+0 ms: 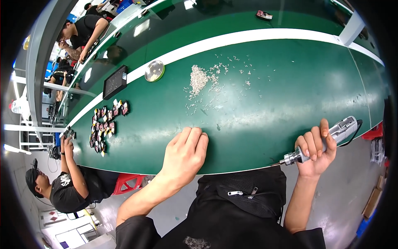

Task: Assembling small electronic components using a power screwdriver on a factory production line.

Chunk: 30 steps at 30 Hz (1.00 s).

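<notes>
My right hand (317, 149) is wrapped round a grey electric screwdriver (342, 129) near the table's front edge. Its thin bit points left, toward my body, and a dark cable curves from its back end. My left hand (185, 151) rests at the edge of the green table (248, 137) with the fingers curled in. Its palm side is hidden, so whatever it may hold does not show. Beyond both hands lies a heap of small silver screws (199, 80), with many more scattered to its right and below.
Several small black-and-red units (110, 114) with pale tags cluster on the left. Behind them are a black tray (115, 82) and a round dish (155, 71). Another such unit (264, 15) lies beyond the white strip. A co-worker (68, 182) sits at the left; others work farther off.
</notes>
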Each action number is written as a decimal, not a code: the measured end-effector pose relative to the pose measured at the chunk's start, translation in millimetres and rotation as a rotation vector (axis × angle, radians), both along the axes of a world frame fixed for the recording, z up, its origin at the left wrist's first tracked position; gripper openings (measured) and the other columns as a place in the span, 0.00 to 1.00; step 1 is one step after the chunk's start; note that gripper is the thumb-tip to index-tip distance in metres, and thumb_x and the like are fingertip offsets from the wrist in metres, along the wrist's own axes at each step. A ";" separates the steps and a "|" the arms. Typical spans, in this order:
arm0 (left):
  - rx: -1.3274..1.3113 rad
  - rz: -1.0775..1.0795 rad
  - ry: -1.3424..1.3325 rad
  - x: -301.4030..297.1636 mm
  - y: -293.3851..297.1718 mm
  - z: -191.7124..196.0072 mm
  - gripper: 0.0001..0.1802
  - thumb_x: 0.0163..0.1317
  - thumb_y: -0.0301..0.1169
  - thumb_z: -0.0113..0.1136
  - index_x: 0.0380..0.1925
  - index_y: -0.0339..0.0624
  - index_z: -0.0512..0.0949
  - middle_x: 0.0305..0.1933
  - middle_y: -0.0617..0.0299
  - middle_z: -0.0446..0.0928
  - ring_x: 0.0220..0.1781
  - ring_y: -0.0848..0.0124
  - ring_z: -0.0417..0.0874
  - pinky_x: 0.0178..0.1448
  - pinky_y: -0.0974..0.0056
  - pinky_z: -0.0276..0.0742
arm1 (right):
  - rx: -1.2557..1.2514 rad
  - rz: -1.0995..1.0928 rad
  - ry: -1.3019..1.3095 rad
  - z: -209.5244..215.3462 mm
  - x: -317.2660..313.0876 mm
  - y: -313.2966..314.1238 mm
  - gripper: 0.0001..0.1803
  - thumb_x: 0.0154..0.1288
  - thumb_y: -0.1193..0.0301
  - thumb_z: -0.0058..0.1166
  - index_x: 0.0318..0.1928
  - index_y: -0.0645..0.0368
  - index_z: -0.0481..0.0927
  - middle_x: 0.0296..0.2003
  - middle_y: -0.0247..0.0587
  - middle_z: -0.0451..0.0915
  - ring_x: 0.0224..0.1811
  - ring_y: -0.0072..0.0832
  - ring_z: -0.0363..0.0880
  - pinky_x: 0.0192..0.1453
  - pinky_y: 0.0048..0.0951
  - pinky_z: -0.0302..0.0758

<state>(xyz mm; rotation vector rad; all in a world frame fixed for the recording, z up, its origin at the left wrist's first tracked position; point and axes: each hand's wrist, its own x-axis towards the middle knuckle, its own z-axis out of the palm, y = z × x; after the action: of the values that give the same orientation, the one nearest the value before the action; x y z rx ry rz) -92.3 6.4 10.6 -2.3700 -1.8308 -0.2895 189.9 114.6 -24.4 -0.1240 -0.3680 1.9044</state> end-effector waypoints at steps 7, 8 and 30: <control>0.047 0.132 -0.758 24.2 -0.5 -1.3 0.04 0.59 0.16 0.52 0.29 0.35 0.68 0.30 0.53 0.73 0.27 0.64 0.71 0.34 0.64 0.70 | -0.038 -0.043 -0.036 5.5 -11.2 -0.7 0.04 0.66 0.70 0.45 0.35 0.57 0.68 0.13 0.28 0.61 0.13 0.19 0.60 0.27 0.26 0.63; -0.034 0.175 -0.987 31.3 -5.7 -5.1 0.04 0.63 0.17 0.48 0.29 0.35 0.69 0.31 0.54 0.75 0.27 0.70 0.70 0.34 0.68 0.69 | -0.038 -0.052 -0.027 9.5 -14.5 -2.6 0.04 0.66 0.70 0.44 0.36 0.57 0.68 0.13 0.28 0.60 0.13 0.19 0.60 0.27 0.26 0.64; -0.394 -0.100 -2.122 91.0 -4.6 -6.2 0.07 0.68 0.24 0.52 0.34 0.30 0.75 0.33 0.52 0.75 0.30 0.74 0.74 0.36 0.71 0.72 | 0.196 -0.130 0.020 65.0 -35.6 -21.4 0.06 0.66 0.72 0.51 0.38 0.56 0.67 0.14 0.28 0.64 0.13 0.18 0.64 0.26 0.25 0.66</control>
<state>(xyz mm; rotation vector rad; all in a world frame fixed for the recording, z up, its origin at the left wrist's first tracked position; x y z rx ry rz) -1.3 1.7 4.5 -1.8566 -1.8817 -3.6316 154.4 93.3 40.6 0.0020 -0.5181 1.7306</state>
